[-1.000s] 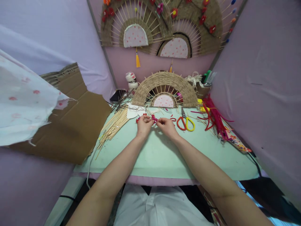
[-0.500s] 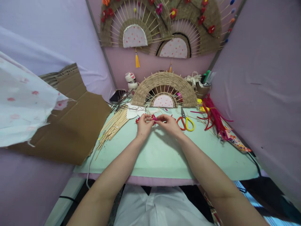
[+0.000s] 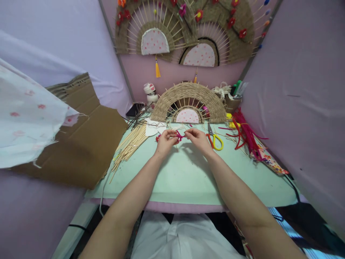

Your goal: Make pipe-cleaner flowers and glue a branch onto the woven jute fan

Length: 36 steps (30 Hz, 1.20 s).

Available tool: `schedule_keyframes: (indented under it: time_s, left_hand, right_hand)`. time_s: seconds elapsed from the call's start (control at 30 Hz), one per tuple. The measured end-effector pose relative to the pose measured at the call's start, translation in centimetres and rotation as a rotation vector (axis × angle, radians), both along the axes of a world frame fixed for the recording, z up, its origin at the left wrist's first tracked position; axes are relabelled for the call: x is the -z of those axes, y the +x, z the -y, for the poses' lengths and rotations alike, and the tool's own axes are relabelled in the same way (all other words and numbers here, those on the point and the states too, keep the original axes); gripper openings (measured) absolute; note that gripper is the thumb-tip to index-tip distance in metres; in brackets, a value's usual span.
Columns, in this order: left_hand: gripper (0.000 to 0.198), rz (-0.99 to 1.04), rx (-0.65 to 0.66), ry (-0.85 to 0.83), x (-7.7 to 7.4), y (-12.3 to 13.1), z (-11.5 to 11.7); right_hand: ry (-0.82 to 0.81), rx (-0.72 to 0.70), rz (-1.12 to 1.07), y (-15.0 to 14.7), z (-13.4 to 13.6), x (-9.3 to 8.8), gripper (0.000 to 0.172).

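Observation:
My left hand [image 3: 165, 142] is closed in a pinch on a small twisted magenta pipe cleaner [image 3: 179, 136]. From that piece a thin end runs right to the fingertips of my right hand [image 3: 198, 140], which are pressed together on it. Both hands are just above the table, in front of the woven half-round fan [image 3: 188, 90]. Small red fuzzy pieces [image 3: 157, 137] show just left of my left hand. Scissors [image 3: 215, 141] with red and yellow handles lie beside my right hand, which partly covers the red handle.
Thin reed sticks [image 3: 132, 144] and a cardboard sheet [image 3: 88, 144] are on the left. Red and magenta pipe cleaners [image 3: 249, 138] lie on the right. Jars [image 3: 151, 94] and a pen cup [image 3: 232, 104] stand at the back. Decorated fans [image 3: 226, 21] hang on the wall.
My right hand has moved a little to the right, away from my left, with the pipe cleaner's end stretched between them. It now covers more of the scissors' red handle.

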<state>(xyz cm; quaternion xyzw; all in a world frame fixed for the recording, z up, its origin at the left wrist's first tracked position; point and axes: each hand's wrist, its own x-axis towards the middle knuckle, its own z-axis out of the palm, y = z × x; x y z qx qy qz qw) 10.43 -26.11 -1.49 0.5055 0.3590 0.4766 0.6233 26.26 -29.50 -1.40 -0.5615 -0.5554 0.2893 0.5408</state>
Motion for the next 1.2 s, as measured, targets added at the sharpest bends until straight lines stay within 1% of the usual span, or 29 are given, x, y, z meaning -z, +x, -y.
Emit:
schedule_keyframes:
  time_s: [0.1, 0.2, 0.3, 0.4, 0.5, 0.6, 0.73, 0.83, 0.93, 1.07, 1.13, 1.2]
  left_hand:
    - [0.033, 0.031, 0.076, -0.032, -0.3, -0.2, 0.1]
    - [0.034, 0.034, 0.123, -0.019, -0.4, -0.2, 0.2]
    - [0.032, 0.006, 0.114, 0.036, -0.2, -0.1, 0.2]
    - [0.030, -0.043, 0.100, 0.108, 0.1, 0.1, 0.1]
    - [0.028, -0.082, 0.061, 0.179, 0.2, 0.3, 0.1]
    - [0.024, -0.106, 0.024, 0.221, 0.3, 0.3, 0.2]
    - [0.020, -0.151, 0.043, 0.272, 0.5, 0.2, 0.2]
    - [0.015, -0.232, 0.066, 0.369, 0.7, 0.1, 0.4]
    - [0.011, -0.349, 0.084, 0.502, 0.9, -0.1, 0.5]
    - [0.008, -0.448, 0.105, 0.662, 1.0, -0.2, 0.8]
    - [0.007, -0.458, 0.108, 0.682, 1.1, -0.2, 0.9]
    - [0.007, -0.420, 0.090, 0.623, 1.1, 0.0, 0.9]
  right_hand:
    - [0.005, -0.032, 0.047, 0.0, 0.3, -0.4, 0.023]
    - [0.003, -0.088, 0.077, -0.2, 0.6, -0.7, 0.022]
    - [-0.022, -0.122, 0.062, -0.2, 0.6, -0.7, 0.022]
    - [-0.066, -0.116, 0.054, -0.1, 0.6, -0.6, 0.022]
    - [-0.114, -0.122, 0.040, 0.2, 0.6, -0.5, 0.023]
    - [-0.149, -0.170, 0.021, 0.4, 0.7, -0.6, 0.026]
    - [-0.189, -0.193, 0.018, 0.6, 0.8, -0.6, 0.026]
    - [-0.254, -0.231, 0.010, 1.0, 0.6, -0.2, 0.028]
    - [-0.329, -0.285, 0.016, 1.7, 0.4, 0.1, 0.031]
    - [-0.403, -0.379, -0.012, 2.4, 0.3, 0.2, 0.031]
    - [-0.408, -0.409, -0.033, 2.5, 0.3, 0.3, 0.031]
    - [-0.395, -0.375, -0.037, 2.3, 0.2, 0.4, 0.032]
